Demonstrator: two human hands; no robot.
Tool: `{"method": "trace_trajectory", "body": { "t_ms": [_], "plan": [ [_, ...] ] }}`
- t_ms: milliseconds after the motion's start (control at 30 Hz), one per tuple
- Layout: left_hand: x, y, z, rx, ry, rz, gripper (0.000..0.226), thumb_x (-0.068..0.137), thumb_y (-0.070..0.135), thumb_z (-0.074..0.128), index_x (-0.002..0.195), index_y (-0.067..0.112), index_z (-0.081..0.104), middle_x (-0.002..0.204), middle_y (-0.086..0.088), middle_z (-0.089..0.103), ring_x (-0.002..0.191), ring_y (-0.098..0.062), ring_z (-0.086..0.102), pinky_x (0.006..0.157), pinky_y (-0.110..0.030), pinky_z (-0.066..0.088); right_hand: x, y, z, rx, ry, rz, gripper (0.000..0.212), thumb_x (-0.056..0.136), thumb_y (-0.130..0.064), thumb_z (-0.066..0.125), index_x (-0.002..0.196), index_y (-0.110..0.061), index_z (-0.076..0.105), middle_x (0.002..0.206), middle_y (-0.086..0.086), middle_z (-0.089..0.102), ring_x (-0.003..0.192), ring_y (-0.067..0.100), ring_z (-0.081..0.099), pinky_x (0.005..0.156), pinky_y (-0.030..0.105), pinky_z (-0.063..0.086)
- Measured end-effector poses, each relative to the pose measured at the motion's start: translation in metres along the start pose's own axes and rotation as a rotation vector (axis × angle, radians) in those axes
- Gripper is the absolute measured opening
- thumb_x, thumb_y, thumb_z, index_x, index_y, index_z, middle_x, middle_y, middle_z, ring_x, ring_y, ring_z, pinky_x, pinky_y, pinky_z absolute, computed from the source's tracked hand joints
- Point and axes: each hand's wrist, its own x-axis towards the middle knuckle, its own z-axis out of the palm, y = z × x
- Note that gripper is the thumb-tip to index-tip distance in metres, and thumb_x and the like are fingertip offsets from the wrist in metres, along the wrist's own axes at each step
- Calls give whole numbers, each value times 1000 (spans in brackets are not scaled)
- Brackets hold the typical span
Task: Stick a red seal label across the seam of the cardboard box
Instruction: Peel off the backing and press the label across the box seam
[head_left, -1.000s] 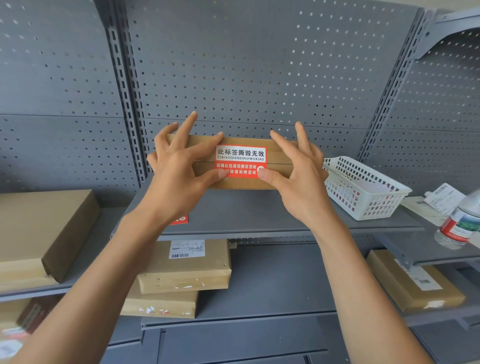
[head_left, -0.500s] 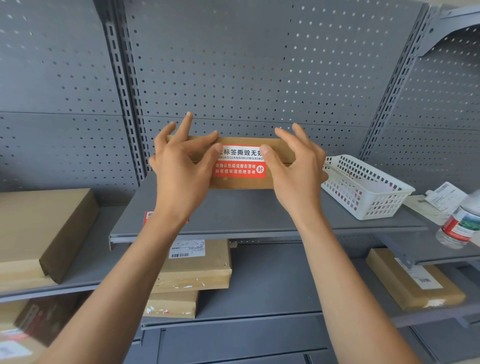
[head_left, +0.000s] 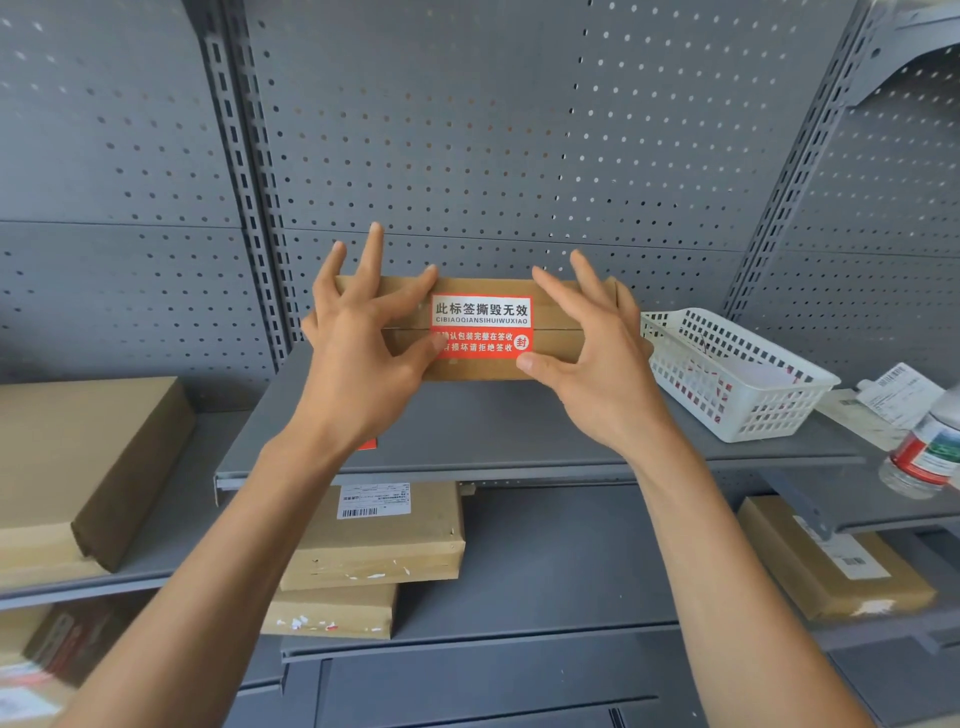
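Observation:
A flat cardboard box (head_left: 478, 370) stands on its long edge on the grey middle shelf (head_left: 493, 431), its front face toward me. A red and white seal label (head_left: 480, 325) lies across the horizontal seam on that face. My left hand (head_left: 358, 364) holds the box's left part, fingers spread over the top edge and thumb tip on the label's lower left corner. My right hand (head_left: 597, 364) holds the right part, with its thumb at the label's lower right corner and fingers on the upper right of the box.
A white plastic basket (head_left: 737, 374) sits on the shelf right of the box. A bottle (head_left: 924, 457) and paper slips lie at far right. Stacked parcels (head_left: 379, 540) fill the lower shelf. A large box (head_left: 78, 457) is at left. A perforated back wall is behind.
Both thumbs have slid from the label's upper sides down to its lower corners, uncovering the printed text. The box stays in place on the shelf.

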Motion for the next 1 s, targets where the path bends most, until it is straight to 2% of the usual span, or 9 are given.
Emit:
{"method": "trace_trajectory", "body": {
  "t_ms": [133, 200, 300, 400, 533, 767, 867, 933, 1000],
  "plan": [
    [-3, 6, 5, 13, 30, 4, 66, 79, 42, 84, 140, 37, 59, 172, 6, 13, 158, -24, 1, 108, -39, 8, -2, -6, 13, -24, 109, 17, 83, 74, -61, 77, 148, -45, 42, 170, -15, 12, 157, 25, -1, 116, 57, 11],
    [-4, 8, 7, 20, 53, 7, 66, 77, 43, 85, 138, 36, 60, 172, 4, 16, 158, -27, 4, 106, -38, 9, -2, -8, 17, -60, 144, 26, 85, 72, -65, 76, 148, -44, 43, 170, -14, 13, 157, 26, 1, 113, 59, 13],
    [-3, 4, 5, -5, 33, 17, 59, 82, 35, 82, 137, 37, 61, 171, 1, 18, 156, -28, 9, 110, -41, 11, -1, -3, 15, -14, 123, 23, 81, 75, -53, 80, 147, -44, 43, 170, -14, 15, 156, 26, 2, 115, 60, 12],
    [-3, -1, 1, -59, 32, 24, 50, 89, 25, 76, 136, 35, 63, 170, 0, 22, 156, -26, 12, 120, -59, 17, 0, 2, 8, 58, 115, 11, 72, 81, -37, 80, 146, -42, 47, 168, -13, 23, 156, 24, 8, 119, 60, 14],
    [-4, -3, -2, -99, 87, 26, 46, 89, 30, 67, 134, 32, 64, 169, 2, 24, 157, -20, 12, 118, -66, 22, -1, 7, -1, 177, 137, -31, 59, 85, -20, 76, 137, -43, 58, 161, -17, 37, 154, 18, 18, 122, 59, 16],
    [1, 19, 5, -170, 282, -105, 16, 91, 35, 71, 106, 38, 76, 157, 4, 47, 152, -15, 29, 121, -44, 21, 1, -10, 17, 266, 450, 36, 26, 86, -45, 71, 110, -35, 72, 124, -24, 65, 133, 15, 43, 112, 51, 33],
    [5, 20, 7, -178, 303, -113, 16, 90, 28, 73, 97, 43, 71, 154, 0, 52, 150, -16, 34, 120, -42, 22, 4, -14, 19, 246, 457, 54, 20, 87, -41, 72, 106, -34, 71, 110, -26, 64, 129, 14, 42, 109, 50, 35],
    [4, 18, 8, -163, 281, -112, 16, 91, 27, 73, 101, 39, 75, 154, 2, 52, 151, -17, 32, 117, -30, 17, 5, -10, 18, 256, 442, 46, 20, 87, -36, 73, 106, -34, 71, 108, -29, 62, 130, 16, 42, 110, 51, 35],
    [2, 16, 9, -132, 249, -106, 20, 91, 28, 74, 110, 33, 77, 156, 3, 50, 153, -17, 29, 111, -17, 10, 4, -5, 18, 262, 408, 26, 23, 87, -32, 73, 109, -35, 71, 119, -28, 63, 135, 20, 40, 112, 52, 33]
  ]
}}
